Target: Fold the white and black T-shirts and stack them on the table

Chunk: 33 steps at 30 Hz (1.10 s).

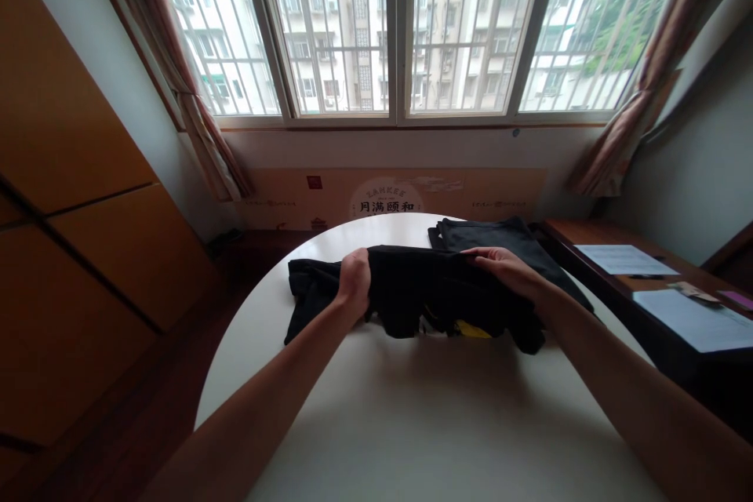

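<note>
A black garment [423, 294] with a small yellow patch showing at its lower edge is held a little above the round white table [412, 423]. My left hand [354, 278] is closed on the garment's left part, fingers wrapped round the cloth. My right hand [506, 267] grips the garment's upper right edge, fingers curled over it. A black sleeve or flap [309, 294] trails onto the table to the left. Behind the held garment a second dark garment [500, 239] lies folded flat on the table.
A dark wooden desk [594, 239] with sheets of paper [623, 259] stands at the right. A printed cardboard panel [388, 196] leans under the barred window [400, 23]. Wooden cabinets [70, 196] line the left wall. Curtains hang at both window sides.
</note>
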Tool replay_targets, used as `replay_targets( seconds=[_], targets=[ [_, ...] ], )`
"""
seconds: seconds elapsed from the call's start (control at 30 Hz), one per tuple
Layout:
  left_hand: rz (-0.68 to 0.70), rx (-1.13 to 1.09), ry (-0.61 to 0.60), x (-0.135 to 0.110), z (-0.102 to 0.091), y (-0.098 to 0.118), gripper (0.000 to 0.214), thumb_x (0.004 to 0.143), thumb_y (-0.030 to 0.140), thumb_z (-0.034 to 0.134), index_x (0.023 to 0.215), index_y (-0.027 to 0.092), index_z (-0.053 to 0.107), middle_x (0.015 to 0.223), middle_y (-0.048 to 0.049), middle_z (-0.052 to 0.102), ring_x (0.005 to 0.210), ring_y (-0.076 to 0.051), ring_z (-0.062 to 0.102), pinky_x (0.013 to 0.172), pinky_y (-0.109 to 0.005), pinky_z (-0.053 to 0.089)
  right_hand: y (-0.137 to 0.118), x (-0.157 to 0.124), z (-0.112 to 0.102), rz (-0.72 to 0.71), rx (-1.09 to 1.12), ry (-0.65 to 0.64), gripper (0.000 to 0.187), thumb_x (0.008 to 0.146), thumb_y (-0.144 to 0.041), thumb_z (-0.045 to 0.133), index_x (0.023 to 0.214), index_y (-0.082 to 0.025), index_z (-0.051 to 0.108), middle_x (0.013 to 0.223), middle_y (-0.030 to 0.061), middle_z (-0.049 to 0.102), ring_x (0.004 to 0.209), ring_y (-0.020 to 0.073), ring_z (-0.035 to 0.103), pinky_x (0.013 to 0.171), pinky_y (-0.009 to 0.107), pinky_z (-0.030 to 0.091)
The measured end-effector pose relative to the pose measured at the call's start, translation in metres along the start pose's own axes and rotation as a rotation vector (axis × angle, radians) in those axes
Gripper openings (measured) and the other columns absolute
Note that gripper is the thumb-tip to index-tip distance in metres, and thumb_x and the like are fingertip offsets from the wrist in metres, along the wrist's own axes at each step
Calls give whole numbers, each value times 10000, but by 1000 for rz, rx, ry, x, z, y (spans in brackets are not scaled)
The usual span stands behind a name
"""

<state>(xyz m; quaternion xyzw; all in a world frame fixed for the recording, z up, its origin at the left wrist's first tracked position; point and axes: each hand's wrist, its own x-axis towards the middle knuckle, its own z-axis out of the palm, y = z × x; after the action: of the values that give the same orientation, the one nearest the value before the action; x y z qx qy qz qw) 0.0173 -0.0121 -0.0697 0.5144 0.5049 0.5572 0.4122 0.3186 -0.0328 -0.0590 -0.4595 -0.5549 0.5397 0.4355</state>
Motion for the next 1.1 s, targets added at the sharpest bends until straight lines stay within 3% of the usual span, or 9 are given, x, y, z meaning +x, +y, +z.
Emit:
replay_targets(
  seconds=[0.07,0.17,0.3,0.43,0.6,0.73,0.83,0.93,1.1],
  targets=[
    [13,-86,135,9,-12,8,240,855,393,534,685,240,459,593,34,439,548,-140,439,494,-248,377,-8,-9,-4,41,-134,-95,528,698,-498,912,1108,-182,807,965,69,809,821,233,749,731,309,585],
    [107,-113,229,17,-26,18,269,831,334,557,638,247,392,584,49,373,516,-121,350,470,-247,301,-14,-21,-5,39,-343,-201,597,731,-538,889,1195,-178,779,1034,77,795,917,257,733,784,315,571],
    [234,-69,344,26,-42,28,272,876,299,542,646,241,410,601,52,378,542,-126,357,506,-247,312,-11,-25,-4,-30,-661,-356,342,737,-344,820,1047,-206,779,965,38,778,898,252,705,771,301,535],
    [285,-25,479,42,-64,37,210,917,253,492,716,216,541,617,42,458,596,-148,440,581,-257,390,-2,-17,-11,-135,-794,-230,227,686,-222,660,895,-204,748,864,20,755,815,232,666,684,282,486],
    [353,138,595,57,-90,41,198,895,213,454,818,186,635,659,18,546,648,-175,538,653,-273,455,5,-1,-37,-244,-688,188,156,649,-282,533,695,-194,653,636,-7,604,612,161,525,543,261,373],
    [459,438,528,58,-97,33,188,877,213,462,868,194,648,764,-29,646,770,-223,638,796,-314,511,6,0,-51,-175,-376,439,332,671,-318,536,917,-195,723,655,-1,628,578,166,547,514,255,407],
    [499,626,444,57,-102,29,199,882,209,458,922,197,653,881,-71,713,869,-255,684,875,-345,519,3,-8,-57,-5,-217,255,338,710,-362,638,991,-206,741,718,33,695,573,183,609,489,262,448],
    [500,707,464,55,-114,32,210,891,222,464,944,198,666,890,-77,728,858,-260,695,870,-349,526,0,-18,-66,127,-204,37,345,694,-465,818,897,-193,755,750,57,734,557,184,637,471,263,473],
    [643,699,659,46,-136,41,154,877,238,485,850,209,634,818,-59,704,808,-245,677,812,-333,522,0,-40,-91,138,-111,78,516,491,-484,1012,841,-205,755,717,3,728,580,165,665,537,247,540]
  ],
)
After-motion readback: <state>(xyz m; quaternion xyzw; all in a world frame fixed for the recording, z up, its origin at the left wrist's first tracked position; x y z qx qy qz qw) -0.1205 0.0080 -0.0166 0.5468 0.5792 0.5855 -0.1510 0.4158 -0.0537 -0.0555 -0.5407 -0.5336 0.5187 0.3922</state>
